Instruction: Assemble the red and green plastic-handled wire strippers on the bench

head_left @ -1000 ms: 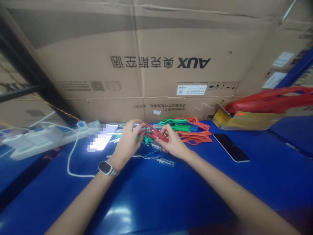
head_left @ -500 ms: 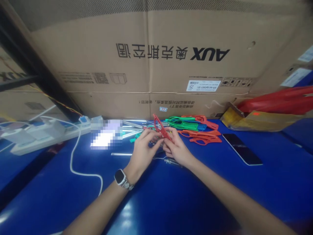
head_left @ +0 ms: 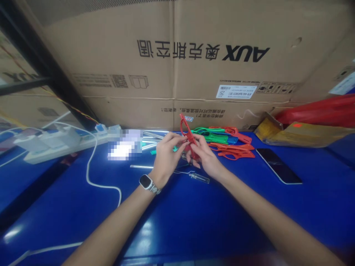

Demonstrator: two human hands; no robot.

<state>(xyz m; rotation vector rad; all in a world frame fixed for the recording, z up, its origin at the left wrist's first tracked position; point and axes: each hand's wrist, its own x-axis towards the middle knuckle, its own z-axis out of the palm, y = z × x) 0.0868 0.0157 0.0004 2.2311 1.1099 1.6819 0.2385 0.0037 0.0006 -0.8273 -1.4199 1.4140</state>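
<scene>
My right hand [head_left: 209,158] is closed on a thin red plastic piece [head_left: 186,128] with a long loop at its upper end, held tilted above the table. Thumb and fingers of my left hand [head_left: 168,154] pinch together at the left edge of the same piece; whether a small part sits between them is hidden. Below the hands lies a clear tube with a thin wire [head_left: 200,178], and to the left a slim metal rod [head_left: 142,167]. Behind my right hand are similar green plastic pieces [head_left: 209,136] and orange-red plastic pieces [head_left: 235,151].
A phone [head_left: 277,166] lies on the blue table [head_left: 177,225] at the right, before an open carton [head_left: 305,135] holding red material. On the left are a power strip [head_left: 41,157] and a white cable [head_left: 88,166]. A large cardboard box [head_left: 155,85] stands behind.
The view has shifted a little. Both hands stay at the red piece, which now stands somewhat higher and more upright. The clear tube below shows more fully.
</scene>
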